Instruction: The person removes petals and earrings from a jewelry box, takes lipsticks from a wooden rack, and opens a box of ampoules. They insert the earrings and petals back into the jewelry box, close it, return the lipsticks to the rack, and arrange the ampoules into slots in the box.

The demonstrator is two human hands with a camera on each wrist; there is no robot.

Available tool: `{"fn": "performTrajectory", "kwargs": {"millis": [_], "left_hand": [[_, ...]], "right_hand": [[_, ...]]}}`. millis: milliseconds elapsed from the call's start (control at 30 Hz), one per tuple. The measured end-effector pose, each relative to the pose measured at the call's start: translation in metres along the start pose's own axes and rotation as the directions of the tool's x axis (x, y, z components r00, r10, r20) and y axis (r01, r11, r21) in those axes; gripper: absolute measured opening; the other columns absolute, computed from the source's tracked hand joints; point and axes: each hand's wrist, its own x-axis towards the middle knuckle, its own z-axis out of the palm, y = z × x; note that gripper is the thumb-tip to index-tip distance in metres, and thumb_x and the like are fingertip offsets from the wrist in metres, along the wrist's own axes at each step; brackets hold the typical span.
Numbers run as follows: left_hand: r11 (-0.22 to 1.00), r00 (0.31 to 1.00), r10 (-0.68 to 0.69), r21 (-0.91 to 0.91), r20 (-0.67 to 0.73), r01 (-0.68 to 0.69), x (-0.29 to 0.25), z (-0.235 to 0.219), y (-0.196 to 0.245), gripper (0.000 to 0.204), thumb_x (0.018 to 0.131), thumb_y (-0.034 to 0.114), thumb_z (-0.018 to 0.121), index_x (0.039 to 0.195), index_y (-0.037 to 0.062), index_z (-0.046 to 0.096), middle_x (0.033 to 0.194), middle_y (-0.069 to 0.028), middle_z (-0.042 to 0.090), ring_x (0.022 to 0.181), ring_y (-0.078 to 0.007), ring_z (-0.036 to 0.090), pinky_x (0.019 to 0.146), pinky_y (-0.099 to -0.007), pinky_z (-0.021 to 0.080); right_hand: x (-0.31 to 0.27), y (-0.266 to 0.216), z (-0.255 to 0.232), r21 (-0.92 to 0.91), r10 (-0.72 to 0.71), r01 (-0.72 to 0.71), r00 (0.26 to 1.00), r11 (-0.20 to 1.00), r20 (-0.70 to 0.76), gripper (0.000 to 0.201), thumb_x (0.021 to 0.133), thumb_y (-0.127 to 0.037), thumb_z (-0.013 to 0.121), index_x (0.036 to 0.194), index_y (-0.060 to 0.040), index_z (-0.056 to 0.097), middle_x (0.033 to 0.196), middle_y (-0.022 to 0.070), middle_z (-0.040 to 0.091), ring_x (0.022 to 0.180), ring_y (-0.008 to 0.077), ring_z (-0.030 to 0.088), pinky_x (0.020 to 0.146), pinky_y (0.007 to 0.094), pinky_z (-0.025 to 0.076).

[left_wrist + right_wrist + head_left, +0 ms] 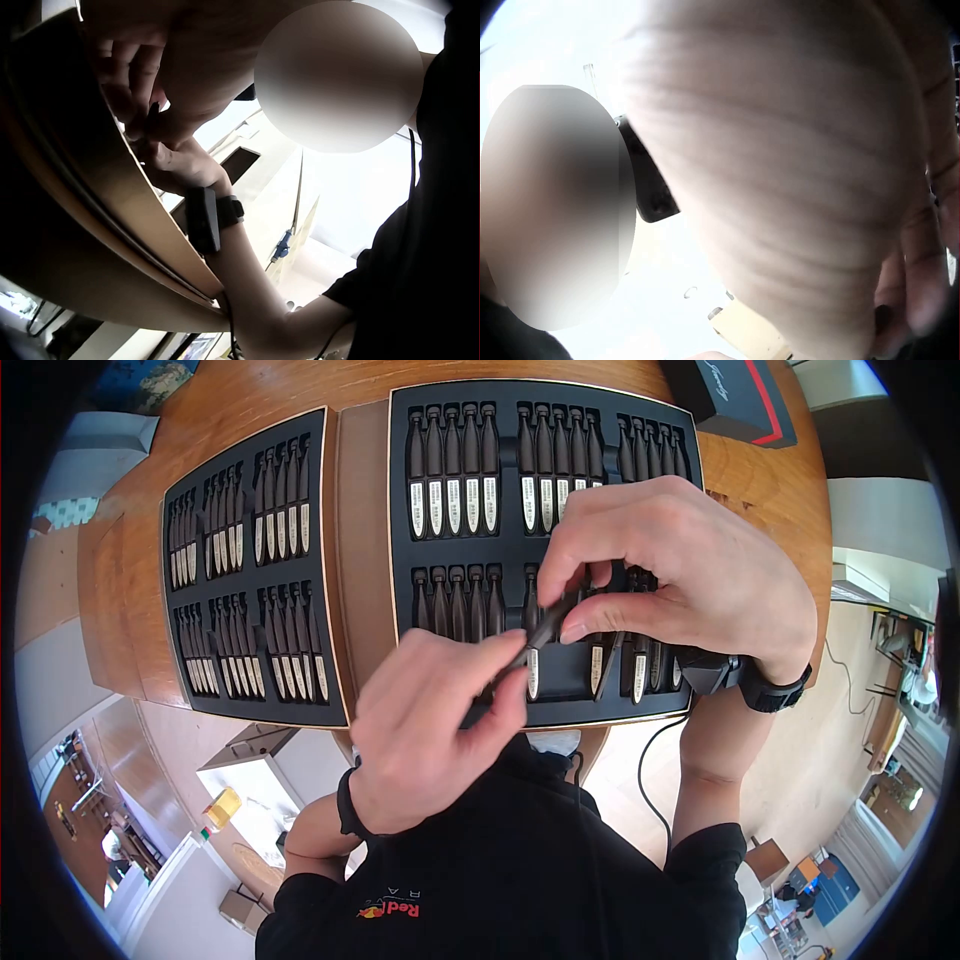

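Observation:
Above the right panel of a black display case (380, 550), both hands meet at a slim dark tapered piece (543, 628). Its lower end is pinched between the thumb and forefinger of my left hand (430, 710). My right hand (680, 560) pinches the upper end, its back turned up to the head camera. Under the hands lie rows of similar dark pieces (455, 450), many with pale, printed, pointed tips. The right hand covers part of the lower rows. In the left wrist view, the fingers of both hands come together around a small dark end (154, 109).
The case's left panel (250, 580) holds more such pieces in several groups. A dark box with a red stripe (735, 400) sits at the table's far right. Wooden tabletop (120, 590) shows around the case. A black cable (645, 770) hangs beside the right forearm.

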Motion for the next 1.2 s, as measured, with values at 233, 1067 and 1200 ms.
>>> {"fn": "performTrajectory", "kwargs": {"millis": [233, 1067, 1200], "left_hand": [[0.995, 0.996, 0.08, 0.067, -0.044, -0.077, 0.0, -0.004, -0.008, 0.027, 0.077, -0.011, 0.084, 0.101, -0.0019, 0.076, 0.084, -0.009, 0.069, 0.069, -0.0197, 0.064, 0.059, -0.0293, 0.047], [0.953, 0.944, 0.076, 0.253, 0.323, -0.163, 0.001, 0.004, 0.004, 0.052, 0.064, 0.024, 0.094, 0.112, 0.0097, 0.081, 0.104, -0.0008, 0.061, 0.094, -0.0255, 0.052, 0.08, -0.038, 0.047], [0.946, 0.958, 0.094, 0.275, 0.272, -0.171, -0.001, 0.003, 0.001, 0.053, 0.066, 0.026, 0.094, 0.115, 0.0105, 0.081, 0.105, -0.0007, 0.061, 0.096, -0.0266, 0.051, 0.082, -0.0391, 0.046]], "right_hand": [[-0.005, 0.007, 0.003, -0.176, 0.039, -0.068, 0.986, 0.982, -0.165, 0.019, 0.087, -0.005, 0.081, 0.103, -0.0031, 0.071, 0.096, 0.0095, 0.068, 0.081, 0.0259, 0.07, 0.073, 0.0352, 0.057], [-0.006, 0.005, 0.005, -0.239, 0.097, -0.135, 0.981, 0.962, -0.167, 0.021, 0.087, -0.009, 0.083, 0.103, -0.0016, 0.07, 0.091, 0.0098, 0.065, 0.08, 0.0248, 0.067, 0.072, 0.0357, 0.056], [-0.006, 0.004, 0.006, -0.263, 0.096, -0.142, 0.979, 0.954, -0.179, 0.022, 0.087, -0.01, 0.083, 0.103, -0.0016, 0.071, 0.092, 0.0101, 0.065, 0.08, 0.0251, 0.067, 0.072, 0.0356, 0.056]]}}
